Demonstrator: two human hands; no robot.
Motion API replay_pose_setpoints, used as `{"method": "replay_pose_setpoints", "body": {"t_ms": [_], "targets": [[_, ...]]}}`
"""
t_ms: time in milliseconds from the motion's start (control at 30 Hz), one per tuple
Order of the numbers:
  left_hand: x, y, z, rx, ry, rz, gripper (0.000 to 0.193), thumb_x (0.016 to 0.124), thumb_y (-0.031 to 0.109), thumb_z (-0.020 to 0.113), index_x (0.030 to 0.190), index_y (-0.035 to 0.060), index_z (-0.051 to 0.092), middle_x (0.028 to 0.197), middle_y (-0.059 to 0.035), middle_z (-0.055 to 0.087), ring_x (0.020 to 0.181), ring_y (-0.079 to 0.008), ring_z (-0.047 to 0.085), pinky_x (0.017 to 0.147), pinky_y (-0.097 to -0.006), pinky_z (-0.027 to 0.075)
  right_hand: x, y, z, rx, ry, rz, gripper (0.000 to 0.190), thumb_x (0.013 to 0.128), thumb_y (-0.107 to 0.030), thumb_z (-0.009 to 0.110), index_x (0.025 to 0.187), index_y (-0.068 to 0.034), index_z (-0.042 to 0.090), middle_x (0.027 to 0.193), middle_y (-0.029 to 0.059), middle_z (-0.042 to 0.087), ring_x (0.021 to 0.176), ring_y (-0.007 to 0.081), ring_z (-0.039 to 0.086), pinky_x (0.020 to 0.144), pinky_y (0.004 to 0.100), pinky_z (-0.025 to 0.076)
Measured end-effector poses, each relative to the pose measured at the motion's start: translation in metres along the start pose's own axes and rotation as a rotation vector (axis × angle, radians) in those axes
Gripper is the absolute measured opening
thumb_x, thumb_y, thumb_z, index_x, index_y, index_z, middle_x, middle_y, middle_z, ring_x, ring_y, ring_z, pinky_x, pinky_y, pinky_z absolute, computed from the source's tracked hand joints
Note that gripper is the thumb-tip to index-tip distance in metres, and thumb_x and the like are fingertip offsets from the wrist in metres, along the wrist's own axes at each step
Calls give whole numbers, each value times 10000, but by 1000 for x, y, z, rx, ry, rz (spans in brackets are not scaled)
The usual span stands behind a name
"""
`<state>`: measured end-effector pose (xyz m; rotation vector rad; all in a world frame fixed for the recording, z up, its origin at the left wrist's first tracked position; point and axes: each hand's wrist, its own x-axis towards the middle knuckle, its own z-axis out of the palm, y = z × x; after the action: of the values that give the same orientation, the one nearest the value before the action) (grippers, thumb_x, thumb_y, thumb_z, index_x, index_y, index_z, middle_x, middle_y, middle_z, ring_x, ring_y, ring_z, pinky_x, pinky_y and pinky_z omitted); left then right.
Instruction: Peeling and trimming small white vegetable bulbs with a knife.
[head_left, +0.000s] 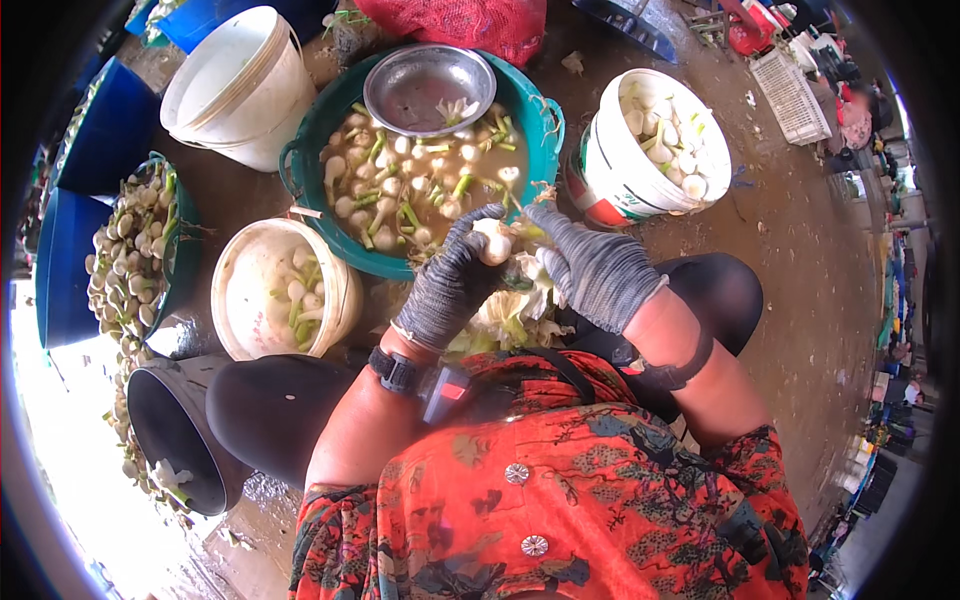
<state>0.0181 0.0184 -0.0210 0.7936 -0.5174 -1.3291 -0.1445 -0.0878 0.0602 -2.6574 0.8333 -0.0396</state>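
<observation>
My left hand (454, 281), in a grey knit glove, grips a pale bulb (495, 241) that looks like fresh garlic or onion. Close by on its right is my gloved right hand (596, 262), fingers bent toward the bulb; whether they pinch some of its skin I cannot tell. Beneath both hands lies a heap of peeled skins and leaves (510, 315). Just beyond them stands a green tub (300, 112) of murky water, full of bulbs with short green stems (386, 187). A metal bowl (405, 86) with a scrap of peel rests in its far side.
At right is a white bucket (600, 161) of cleaned bulbs. At left are a cream bucket (232, 300) with some bulbs, a tall white bucket (225, 82), a heaped basket (180, 240) and a tipped dark bucket (180, 435). A red mesh sack (465, 26) lies behind.
</observation>
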Motion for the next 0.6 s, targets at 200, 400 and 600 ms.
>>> {"method": "replay_pose_setpoints", "body": {"t_ms": [200, 400, 600], "targets": [[-5, 2, 6, -35, 36, -228, 415, 948, 315, 583, 1270, 70, 492, 1093, -62, 581, 908, -184, 596, 786, -317, 514, 9, -14, -3, -182, -311, 47, 405, 950, -265, 505, 1291, -47, 499, 990, 248, 652, 902, 368, 646, 762, 463, 511], [-8, 10, 11, 186, 25, -283, 422, 936, 405, 554, 1212, 91, 496, 1019, -29, 545, 869, -141, 548, 733, -296, 493, 14, -8, -1, -97, -501, -7, 250, 944, -211, 490, 1084, -17, 564, 986, 240, 649, 904, 378, 630, 773, 453, 500], [-10, 6, 9, 30, 95, -300, 348, 922, 382, 562, 1121, 98, 540, 923, 0, 523, 789, -110, 503, 735, -250, 446, 28, 23, -4, 18, -430, -468, 253, 877, -100, 496, 1089, 4, 585, 1049, 224, 598, 868, 386, 599, 786, 441, 494]]}}
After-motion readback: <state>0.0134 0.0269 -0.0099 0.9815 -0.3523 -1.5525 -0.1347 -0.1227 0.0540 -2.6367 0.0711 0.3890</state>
